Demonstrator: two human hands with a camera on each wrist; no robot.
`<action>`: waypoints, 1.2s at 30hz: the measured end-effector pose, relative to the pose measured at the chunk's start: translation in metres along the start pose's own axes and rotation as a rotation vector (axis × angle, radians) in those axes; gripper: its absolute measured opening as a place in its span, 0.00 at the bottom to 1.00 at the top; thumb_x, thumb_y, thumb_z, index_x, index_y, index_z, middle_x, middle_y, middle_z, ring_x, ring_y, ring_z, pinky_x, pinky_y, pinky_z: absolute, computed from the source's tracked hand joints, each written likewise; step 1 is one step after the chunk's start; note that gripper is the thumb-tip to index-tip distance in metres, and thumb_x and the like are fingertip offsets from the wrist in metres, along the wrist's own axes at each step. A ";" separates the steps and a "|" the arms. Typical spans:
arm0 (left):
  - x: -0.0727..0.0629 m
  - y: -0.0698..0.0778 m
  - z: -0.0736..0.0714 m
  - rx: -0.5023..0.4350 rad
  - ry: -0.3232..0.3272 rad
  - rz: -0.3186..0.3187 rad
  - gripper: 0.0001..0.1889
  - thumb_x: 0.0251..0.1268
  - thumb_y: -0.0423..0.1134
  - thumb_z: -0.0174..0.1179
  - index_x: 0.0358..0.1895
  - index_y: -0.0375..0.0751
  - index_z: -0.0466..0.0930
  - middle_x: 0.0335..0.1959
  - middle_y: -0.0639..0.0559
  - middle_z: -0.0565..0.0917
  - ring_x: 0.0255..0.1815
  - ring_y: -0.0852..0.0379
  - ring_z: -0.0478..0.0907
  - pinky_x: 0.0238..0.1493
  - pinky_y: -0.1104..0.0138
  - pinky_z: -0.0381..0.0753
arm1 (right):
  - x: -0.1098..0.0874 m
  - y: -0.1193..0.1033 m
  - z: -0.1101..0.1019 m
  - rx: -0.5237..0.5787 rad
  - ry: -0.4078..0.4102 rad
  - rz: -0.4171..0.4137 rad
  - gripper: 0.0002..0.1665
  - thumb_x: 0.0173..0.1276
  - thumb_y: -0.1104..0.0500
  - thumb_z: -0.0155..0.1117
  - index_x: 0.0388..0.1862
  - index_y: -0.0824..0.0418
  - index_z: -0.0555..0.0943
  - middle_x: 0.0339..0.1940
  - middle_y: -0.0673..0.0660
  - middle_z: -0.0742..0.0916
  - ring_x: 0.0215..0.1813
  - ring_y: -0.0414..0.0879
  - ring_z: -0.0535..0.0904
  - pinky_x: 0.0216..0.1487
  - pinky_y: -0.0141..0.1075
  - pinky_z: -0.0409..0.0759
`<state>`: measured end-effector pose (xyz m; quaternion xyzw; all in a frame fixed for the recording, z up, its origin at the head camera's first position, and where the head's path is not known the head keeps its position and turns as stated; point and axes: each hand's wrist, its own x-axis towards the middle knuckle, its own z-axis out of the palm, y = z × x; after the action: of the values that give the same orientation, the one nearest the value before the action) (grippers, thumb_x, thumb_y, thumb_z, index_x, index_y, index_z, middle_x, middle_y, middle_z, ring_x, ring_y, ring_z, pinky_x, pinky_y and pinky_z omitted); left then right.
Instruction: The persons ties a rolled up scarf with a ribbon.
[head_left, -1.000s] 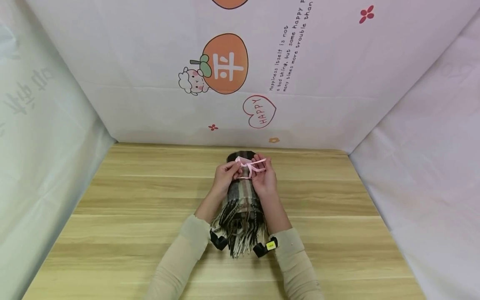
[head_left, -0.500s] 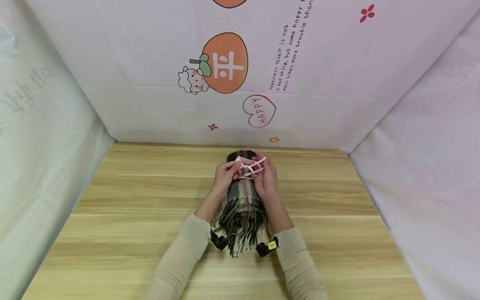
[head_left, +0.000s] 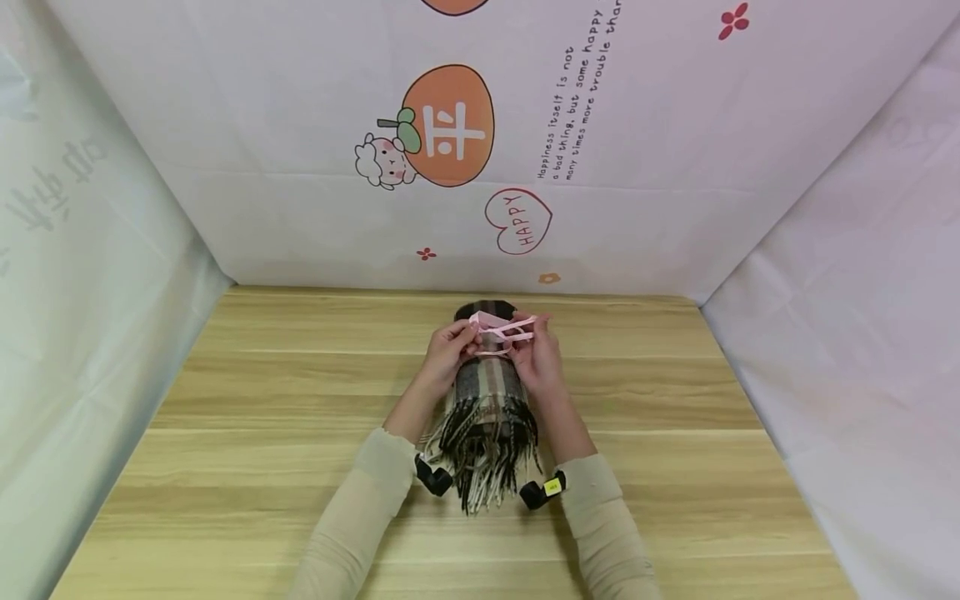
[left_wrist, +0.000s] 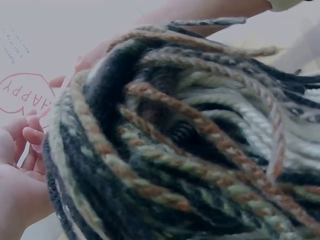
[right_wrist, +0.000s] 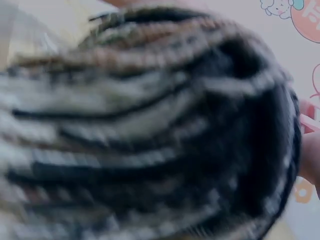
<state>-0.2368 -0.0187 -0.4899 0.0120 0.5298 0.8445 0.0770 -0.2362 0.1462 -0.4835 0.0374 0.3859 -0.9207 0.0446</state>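
A rolled plaid scarf [head_left: 487, 379] in black, grey and beige lies lengthwise on the table, its twisted fringe [head_left: 483, 467] toward the near side. Around its far part runs a pink ribbon [head_left: 495, 332], lifted into loops above the roll. My left hand [head_left: 446, 354] pinches the ribbon on the left side. On the right, my right hand [head_left: 538, 358] pinches ribbon strands between thumb and fingers. Fringe [left_wrist: 200, 145] fills most of the left wrist view, with my left hand partly seen at its edge. In the right wrist view the scarf [right_wrist: 240, 140] is blurred and hides most of the hand.
The wooden table [head_left: 300, 400] extends on both sides of the scarf. A white printed backdrop [head_left: 300, 208] stands behind it, with white side sheets [head_left: 862, 275] at left and right. A black wrist camera [head_left: 433, 475] sits near each cuff, close to the fringe.
My right hand has turned and shifted slightly right, its fingers now closing on the ribbon strands and drawing them rightward. The left hand keeps its pinch nearly in place; the scarf stays put.
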 end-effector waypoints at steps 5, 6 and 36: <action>0.000 -0.002 0.002 0.027 0.013 0.016 0.13 0.75 0.32 0.55 0.27 0.44 0.80 0.20 0.57 0.77 0.20 0.67 0.70 0.27 0.77 0.75 | 0.001 -0.007 -0.008 -0.297 0.039 -0.131 0.36 0.70 0.37 0.46 0.44 0.65 0.87 0.32 0.52 0.87 0.34 0.39 0.82 0.36 0.29 0.84; 0.000 -0.002 0.002 0.033 0.016 0.021 0.13 0.74 0.32 0.55 0.28 0.44 0.81 0.20 0.57 0.77 0.20 0.67 0.69 0.27 0.78 0.75 | 0.001 -0.008 -0.009 -0.320 0.056 -0.152 0.34 0.73 0.39 0.46 0.40 0.64 0.88 0.28 0.51 0.87 0.33 0.39 0.82 0.37 0.29 0.84; -0.036 0.001 -0.036 -0.563 0.222 -0.122 0.11 0.79 0.33 0.45 0.42 0.39 0.79 0.39 0.49 0.86 0.44 0.57 0.82 0.53 0.69 0.82 | -0.018 -0.037 -0.062 0.399 0.162 0.167 0.27 0.74 0.40 0.43 0.45 0.59 0.80 0.42 0.55 0.88 0.47 0.45 0.85 0.48 0.38 0.84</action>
<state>-0.2048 -0.0566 -0.5031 -0.1339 0.2799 0.9481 0.0696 -0.2199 0.2178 -0.4987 0.1510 0.1939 -0.9659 0.0814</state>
